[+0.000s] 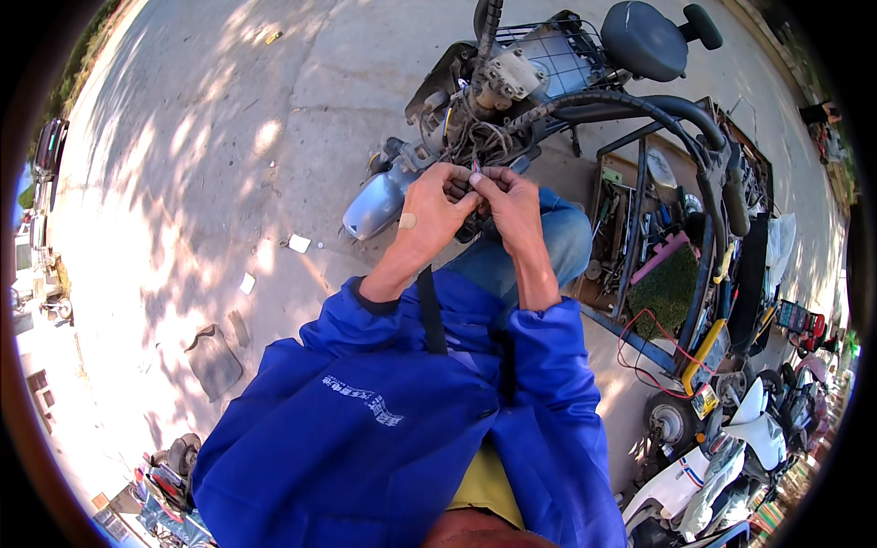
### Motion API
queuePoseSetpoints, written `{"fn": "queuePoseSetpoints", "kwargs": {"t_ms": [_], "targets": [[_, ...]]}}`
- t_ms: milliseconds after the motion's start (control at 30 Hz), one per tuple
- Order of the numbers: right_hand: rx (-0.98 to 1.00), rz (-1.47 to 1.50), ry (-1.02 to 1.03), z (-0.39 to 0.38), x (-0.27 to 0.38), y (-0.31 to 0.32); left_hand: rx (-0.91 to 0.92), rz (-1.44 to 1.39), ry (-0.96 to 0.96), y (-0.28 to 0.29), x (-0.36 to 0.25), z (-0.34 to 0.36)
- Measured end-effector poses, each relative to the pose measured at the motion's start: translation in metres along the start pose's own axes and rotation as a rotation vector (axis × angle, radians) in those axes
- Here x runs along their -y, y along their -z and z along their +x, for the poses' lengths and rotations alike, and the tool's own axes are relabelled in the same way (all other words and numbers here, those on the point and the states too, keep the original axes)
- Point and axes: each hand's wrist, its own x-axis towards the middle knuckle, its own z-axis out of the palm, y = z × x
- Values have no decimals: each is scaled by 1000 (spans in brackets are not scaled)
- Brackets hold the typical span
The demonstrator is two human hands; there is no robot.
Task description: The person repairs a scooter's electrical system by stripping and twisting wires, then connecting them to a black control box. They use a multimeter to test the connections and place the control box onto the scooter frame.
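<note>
Both hands meet in front of the opened front end of a scooter or electric bike (508, 80). My left hand (431, 208), with a tan bandage on its back, is closed in a pinch at a thin wire (475, 168). Pressed close against it, my right hand (514, 208) pinches the same wire between thumb and fingers. A tangle of dark wires (484, 139) hangs out of the bike just beyond my fingertips. The wire's end is mostly covered by the fingers. Left of my hands sits a silver-blue rounded body panel (376, 203).
On the right stands a metal-framed cart (639, 342) holding tools, a green-topped piece and a yellow meter (708, 352) with red leads. A black wire basket (571, 59) and dark seat (644, 38) lie beyond. Parked bikes (703, 475) crowd the lower right. A grey cloth (215, 361) lies left.
</note>
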Motion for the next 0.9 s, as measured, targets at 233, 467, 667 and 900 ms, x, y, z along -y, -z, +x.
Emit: {"fn": "queuePoseSetpoints", "kwargs": {"t_ms": [233,467,667,900], "targets": [[12,25,-16,2,-2,0,0,-95,47,0,10,-4],[24,143,5,3,-21,1,-35,60,60,5,1,0],[-9,-36,90,2,-22,0,-93,456,-214,5,6,4],[-32,-103,100,-1,-15,0,-110,127,-31,-5,21,7]]}}
